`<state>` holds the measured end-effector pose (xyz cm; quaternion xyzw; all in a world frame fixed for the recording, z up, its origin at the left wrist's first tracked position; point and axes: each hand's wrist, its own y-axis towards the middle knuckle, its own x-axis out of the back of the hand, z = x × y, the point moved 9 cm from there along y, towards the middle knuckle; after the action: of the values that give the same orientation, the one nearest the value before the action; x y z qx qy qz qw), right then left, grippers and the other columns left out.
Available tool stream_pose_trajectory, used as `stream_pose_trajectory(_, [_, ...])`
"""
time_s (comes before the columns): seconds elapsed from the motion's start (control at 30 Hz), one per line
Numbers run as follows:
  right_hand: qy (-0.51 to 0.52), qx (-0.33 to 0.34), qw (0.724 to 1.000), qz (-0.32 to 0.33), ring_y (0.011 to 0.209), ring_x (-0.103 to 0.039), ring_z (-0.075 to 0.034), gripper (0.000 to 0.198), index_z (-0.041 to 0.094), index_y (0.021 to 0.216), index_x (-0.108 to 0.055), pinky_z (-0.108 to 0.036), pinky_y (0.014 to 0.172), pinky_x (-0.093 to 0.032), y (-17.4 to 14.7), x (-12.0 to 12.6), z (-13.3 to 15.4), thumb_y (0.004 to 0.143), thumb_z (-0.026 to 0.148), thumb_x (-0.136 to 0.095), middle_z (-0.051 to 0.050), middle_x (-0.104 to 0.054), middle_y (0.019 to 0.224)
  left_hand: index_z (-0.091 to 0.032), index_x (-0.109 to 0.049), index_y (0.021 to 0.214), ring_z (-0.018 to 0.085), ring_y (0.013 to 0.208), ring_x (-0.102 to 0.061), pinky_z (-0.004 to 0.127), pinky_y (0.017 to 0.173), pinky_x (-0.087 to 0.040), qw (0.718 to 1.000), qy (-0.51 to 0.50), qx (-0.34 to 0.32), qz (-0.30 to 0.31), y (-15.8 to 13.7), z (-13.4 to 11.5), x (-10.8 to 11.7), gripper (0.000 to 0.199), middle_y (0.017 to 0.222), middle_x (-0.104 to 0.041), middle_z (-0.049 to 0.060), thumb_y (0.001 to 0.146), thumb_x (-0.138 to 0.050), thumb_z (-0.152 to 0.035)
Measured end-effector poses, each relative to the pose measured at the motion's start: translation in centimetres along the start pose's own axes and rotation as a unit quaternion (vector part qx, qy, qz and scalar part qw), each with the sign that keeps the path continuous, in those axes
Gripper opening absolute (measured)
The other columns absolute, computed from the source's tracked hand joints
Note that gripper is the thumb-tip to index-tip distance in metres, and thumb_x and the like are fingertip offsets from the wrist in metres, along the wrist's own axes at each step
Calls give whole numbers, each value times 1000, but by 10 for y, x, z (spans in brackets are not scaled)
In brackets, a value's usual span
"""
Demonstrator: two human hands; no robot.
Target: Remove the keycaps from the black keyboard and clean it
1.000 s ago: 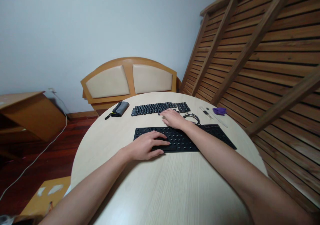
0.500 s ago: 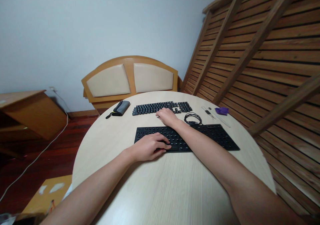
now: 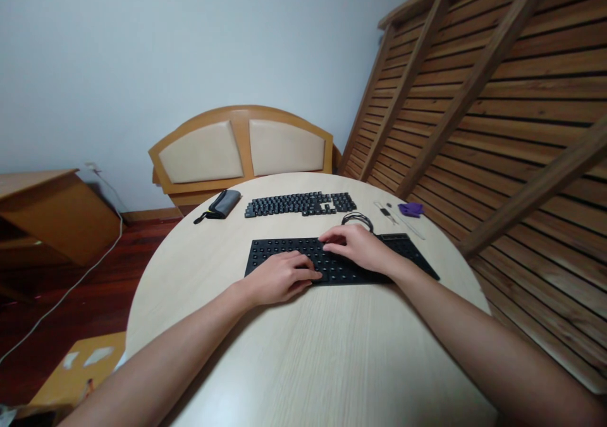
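Note:
A black keyboard base (image 3: 341,276), with most of its key positions uncapped, lies across the table. My left hand (image 3: 282,277) rests over its left half, fingers stretched out and touching it. Over the middle of the base is my right hand (image 3: 358,245), thumb and fingers curved toward each other in a pinch. Whatever lies between those fingertips is too dark and small to make out. Behind the base, loose black keycaps (image 3: 284,204) are laid out in keyboard order, with gaps toward the right. A coiled black cable (image 3: 358,216) sits just beyond my right hand.
The round pale table (image 3: 303,364) also bears a grey and black pouch (image 3: 224,204) at left. On the right are a purple cloth item (image 3: 410,209) and a small dark item with a strap (image 3: 385,212). Behind stands a padded headboard (image 3: 244,152); wooden slats lean at right.
My right hand has come back from the front row of loose keycaps to above the keyboard base. My left hand stays on the base. The view has shifted slightly.

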<state>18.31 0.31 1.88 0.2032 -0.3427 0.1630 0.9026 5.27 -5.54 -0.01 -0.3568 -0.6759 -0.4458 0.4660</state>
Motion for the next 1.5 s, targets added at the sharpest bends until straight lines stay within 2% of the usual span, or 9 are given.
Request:
stream_pose_trajectory(0.13, [103,-47,993,19,90,-71,-20,23,18,101,-75,-33,83,-55,-27,2,-14,84,32,-70,-7,-77,101,-21,-69,117,21,97,-62,36,87,-51,1000,-8,9,-13,2,-1,-1,27,108,-67,8,102,-47,-24])
stream_pose_trajectory(0.27, [98,-55,991,77,89,-72,-20,24,18,104,-75,-33,81,-55,-38,-12,-14,84,31,-70,-6,-77,100,-20,-71,111,21,98,-61,34,86,-51,1000,-21,19,-14,3,-1,-2,27,107,-67,9,103,-46,-26])
stream_pose_trajectory(0.4, [91,-53,990,96,87,-72,-20,23,18,104,-75,-32,79,-55,-38,-18,-9,85,28,-69,-6,-78,98,-22,-70,113,21,97,-61,33,85,-50,1000,-14,28,-5,3,0,-3,26,109,-66,8,103,-46,-26])
stream_pose_trajectory(0.57, [95,-53,990,89,89,-72,-20,23,18,105,-75,-32,82,-55,-38,-16,-10,85,28,-69,-6,-78,101,-20,-62,124,23,102,-62,35,89,-51,999,-30,38,-8,2,3,1,28,112,-67,9,98,-51,-24])
stream_pose_trajectory(0.9, [89,-53,991,83,88,-72,-19,22,19,105,-75,-32,81,-55,-40,-16,-18,85,28,-70,-5,-78,99,-19,-69,107,23,102,-63,37,91,-52,998,-52,29,13,-8,15,12,21,112,-68,8,89,-62,-27])
stream_pose_trajectory(1.27, [83,-46,992,87,87,-72,-19,22,19,103,-76,-31,80,-55,-40,-18,-17,85,28,-70,-5,-78,98,-18,-69,98,22,97,-64,33,88,-52,999,-40,13,30,-5,9,10,19,108,-69,8,87,-53,-15])
stream_pose_trajectory(1.4, [71,-41,993,89,87,-72,-19,21,20,103,-76,-30,80,-55,-39,-18,-17,84,27,-71,-4,-78,98,-19,-69,102,21,95,-64,33,85,-51,999,-14,4,44,-3,6,8,19,105,-69,7,91,-53,-18])
stream_pose_trajectory(1.5, [65,-40,993,90,87,-72,-19,21,19,103,-76,-30,80,-55,-39,-18,-15,84,27,-70,-4,-78,98,-20,-68,115,21,95,-64,34,85,-51,999,4,-2,50,-3,5,7,27,107,-68,7,94,-52,-19])
